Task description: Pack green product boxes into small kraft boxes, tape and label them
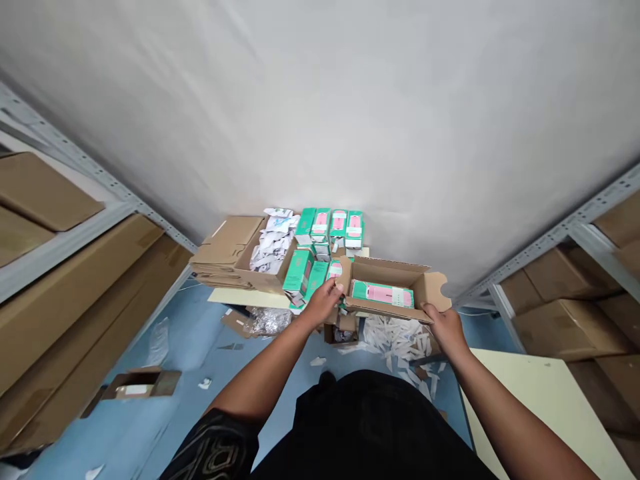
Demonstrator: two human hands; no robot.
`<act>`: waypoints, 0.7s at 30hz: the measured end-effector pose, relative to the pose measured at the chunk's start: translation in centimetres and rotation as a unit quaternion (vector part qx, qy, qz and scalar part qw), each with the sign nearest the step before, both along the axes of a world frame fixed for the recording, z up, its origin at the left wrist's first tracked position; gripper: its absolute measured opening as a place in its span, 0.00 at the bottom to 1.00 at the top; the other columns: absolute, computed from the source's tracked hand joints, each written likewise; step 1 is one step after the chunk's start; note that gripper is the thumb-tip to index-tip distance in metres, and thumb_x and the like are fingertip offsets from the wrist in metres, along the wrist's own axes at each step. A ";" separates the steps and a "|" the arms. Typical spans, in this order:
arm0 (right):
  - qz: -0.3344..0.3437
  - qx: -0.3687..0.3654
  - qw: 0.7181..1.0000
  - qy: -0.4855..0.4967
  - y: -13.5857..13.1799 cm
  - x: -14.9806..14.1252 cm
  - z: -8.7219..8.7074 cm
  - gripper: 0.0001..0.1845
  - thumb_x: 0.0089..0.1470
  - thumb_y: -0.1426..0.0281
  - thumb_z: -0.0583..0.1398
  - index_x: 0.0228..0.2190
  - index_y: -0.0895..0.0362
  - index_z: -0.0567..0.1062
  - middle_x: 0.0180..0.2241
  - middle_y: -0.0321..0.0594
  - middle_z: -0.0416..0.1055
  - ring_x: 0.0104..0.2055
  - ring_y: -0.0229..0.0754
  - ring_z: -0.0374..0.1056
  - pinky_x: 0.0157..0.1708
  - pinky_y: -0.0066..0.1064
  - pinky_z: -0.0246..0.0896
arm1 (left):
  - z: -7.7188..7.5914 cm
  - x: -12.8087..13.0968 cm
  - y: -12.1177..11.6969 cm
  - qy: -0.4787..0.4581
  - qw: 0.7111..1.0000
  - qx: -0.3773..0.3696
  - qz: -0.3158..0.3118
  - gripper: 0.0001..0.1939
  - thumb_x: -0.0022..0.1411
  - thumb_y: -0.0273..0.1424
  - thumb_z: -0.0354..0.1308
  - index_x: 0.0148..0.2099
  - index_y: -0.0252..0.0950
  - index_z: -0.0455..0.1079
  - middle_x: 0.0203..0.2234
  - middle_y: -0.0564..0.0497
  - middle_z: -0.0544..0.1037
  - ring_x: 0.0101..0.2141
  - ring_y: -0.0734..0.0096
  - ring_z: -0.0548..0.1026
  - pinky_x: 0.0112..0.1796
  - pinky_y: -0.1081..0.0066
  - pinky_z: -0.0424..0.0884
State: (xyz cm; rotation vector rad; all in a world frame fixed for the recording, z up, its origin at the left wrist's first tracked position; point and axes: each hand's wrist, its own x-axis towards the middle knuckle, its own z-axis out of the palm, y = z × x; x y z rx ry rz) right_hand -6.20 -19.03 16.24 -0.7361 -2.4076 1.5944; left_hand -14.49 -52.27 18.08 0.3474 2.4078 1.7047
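Observation:
Both of my hands hold a small open cardboard box (425, 285) with its flaps up. Inside it lies a green and pink product carton (383, 294). My left hand (324, 301) grips the box's left end, fingers curled on its edge. My right hand (445, 324) grips the box's near right corner. Just beyond the box stand several more green and pink cartons (330, 227) in a row against the wall, with others (300, 270) lying beside my left hand.
A larger open cardboard box (235, 250) with white packets (273, 243) sits at the left of the cartons. White paper scraps (400, 337) litter the blue floor. Metal shelves with brown boxes (60, 293) flank both sides. A pale tabletop (530, 393) lies at the right.

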 end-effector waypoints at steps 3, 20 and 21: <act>0.020 0.002 1.000 -0.003 -3.7 -2.3 0.3 0.23 0.48 0.53 0.64 0.27 0.62 0.83 0.30 0.48 0.82 0.35 0.52 0.77 0.31 0.33 0.65 | 0.8 -2.8 -6.1 0.023 0.998 0.014 0.050 0.31 0.69 0.56 0.46 0.46 0.34 0.75 0.34 0.47 0.81 0.35 0.62 0.78 0.39 0.65 0.75; 0.020 -0.047 0.998 -0.022 -16.6 -7.8 -0.7 0.23 0.47 0.53 0.65 0.25 0.62 0.81 0.22 0.43 0.76 0.27 0.47 0.72 0.24 0.32 0.65 | -4.7 -22.9 -24.5 -0.102 0.831 -0.531 0.134 0.37 0.59 0.37 0.65 0.67 0.33 0.59 0.62 0.27 0.67 0.56 0.41 0.73 0.50 0.56 0.72; 0.021 -0.042 0.999 -0.022 -16.8 -7.9 -0.7 0.22 0.47 0.53 0.64 0.25 0.62 0.81 0.23 0.43 0.77 0.27 0.47 0.73 0.24 0.32 0.65 | -5.2 -23.3 -24.6 -0.115 0.828 -0.534 0.123 0.37 0.59 0.37 0.65 0.67 0.33 0.60 0.61 0.27 0.68 0.55 0.42 0.74 0.50 0.56 0.72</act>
